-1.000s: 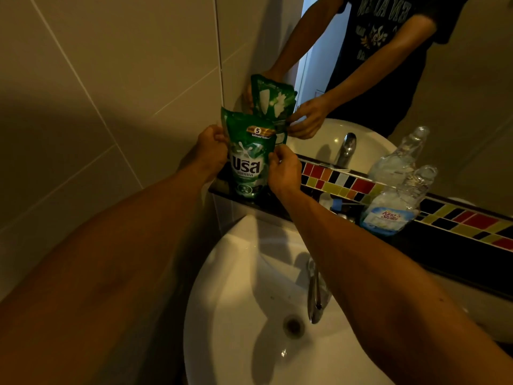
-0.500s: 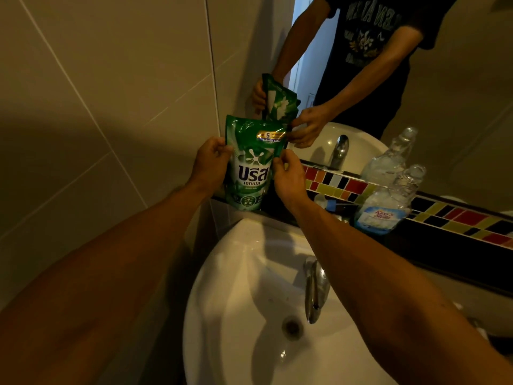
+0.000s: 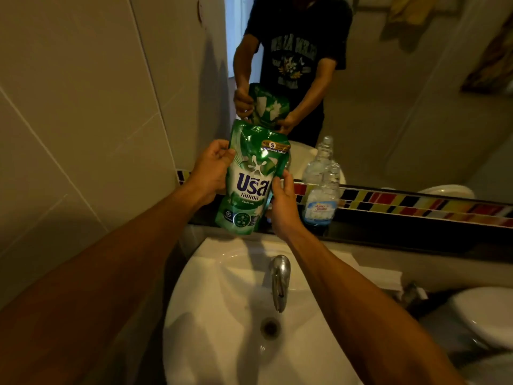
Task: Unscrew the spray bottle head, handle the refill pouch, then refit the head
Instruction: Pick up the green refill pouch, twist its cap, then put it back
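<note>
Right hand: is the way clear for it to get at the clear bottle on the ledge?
Probably yes, once it lets go: the right hand grips the refill pouch, and the clear bottle stands just right of it, nothing between.

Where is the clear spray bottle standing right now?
In the head view, the spray bottle stands on the dark ledge below the mirror, right of the refill pouch, behind the tap.

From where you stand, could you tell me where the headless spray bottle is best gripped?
Grip the clear spray bottle around its narrow neck, coming from the right: its head is off, it stands upright on the dark ledge, and the refill pouch crowds its left.
</note>
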`<state>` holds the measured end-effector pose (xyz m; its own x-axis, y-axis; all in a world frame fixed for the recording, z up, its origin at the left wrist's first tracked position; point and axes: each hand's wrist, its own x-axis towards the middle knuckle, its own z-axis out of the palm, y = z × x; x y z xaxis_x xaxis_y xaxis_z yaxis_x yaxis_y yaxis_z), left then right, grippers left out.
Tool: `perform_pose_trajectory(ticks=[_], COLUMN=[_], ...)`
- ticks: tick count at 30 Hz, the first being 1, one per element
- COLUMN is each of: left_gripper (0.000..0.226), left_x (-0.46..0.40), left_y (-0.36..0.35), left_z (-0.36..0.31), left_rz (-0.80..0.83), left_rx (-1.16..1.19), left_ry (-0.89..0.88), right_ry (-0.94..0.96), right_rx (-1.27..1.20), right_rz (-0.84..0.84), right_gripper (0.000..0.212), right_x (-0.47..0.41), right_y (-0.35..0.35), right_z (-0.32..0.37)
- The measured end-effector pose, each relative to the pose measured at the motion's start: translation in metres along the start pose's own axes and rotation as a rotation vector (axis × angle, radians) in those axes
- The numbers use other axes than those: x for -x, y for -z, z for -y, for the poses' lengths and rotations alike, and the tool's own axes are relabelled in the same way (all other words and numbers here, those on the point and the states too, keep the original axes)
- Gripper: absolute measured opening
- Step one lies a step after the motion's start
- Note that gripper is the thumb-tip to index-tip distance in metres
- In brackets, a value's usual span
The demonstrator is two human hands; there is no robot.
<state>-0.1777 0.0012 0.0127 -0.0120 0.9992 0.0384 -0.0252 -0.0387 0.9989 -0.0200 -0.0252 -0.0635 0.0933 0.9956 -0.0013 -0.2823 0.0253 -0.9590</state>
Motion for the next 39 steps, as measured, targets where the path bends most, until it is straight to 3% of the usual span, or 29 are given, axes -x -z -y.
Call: perform_pose_trajectory(ticks=[12,17,22,39], left_gripper=[0.006,0.007,0.011,0.032], left_x=[0.003,0.004,0.002,-0.013], left_y=[-0.079,-0.1,-0.112,-0.106], left_z=[-0.036,-0.036,-0.031,-0.041], left_rz=[0.036,0.056,0.027,0.137], left_rx=[-0.17,-0.201,-0.21,-0.432], left_ry=[-0.001,0.035,0.055,-0.132], right_ry=[0.009,0.03,0.068,0.034], right_rx=[-0.115,-0.108,-0.039,-0.069], right_rz=[-0.057,-0.039,-0.019,0.03], right_gripper=[0.065,0.071,0.102,0.102], right_x=[0.05,0.058,0.054,0.037], right_y=[0.056,0.074,0.081,0.085], right_z=[0.027,0.027,0.021,0.02])
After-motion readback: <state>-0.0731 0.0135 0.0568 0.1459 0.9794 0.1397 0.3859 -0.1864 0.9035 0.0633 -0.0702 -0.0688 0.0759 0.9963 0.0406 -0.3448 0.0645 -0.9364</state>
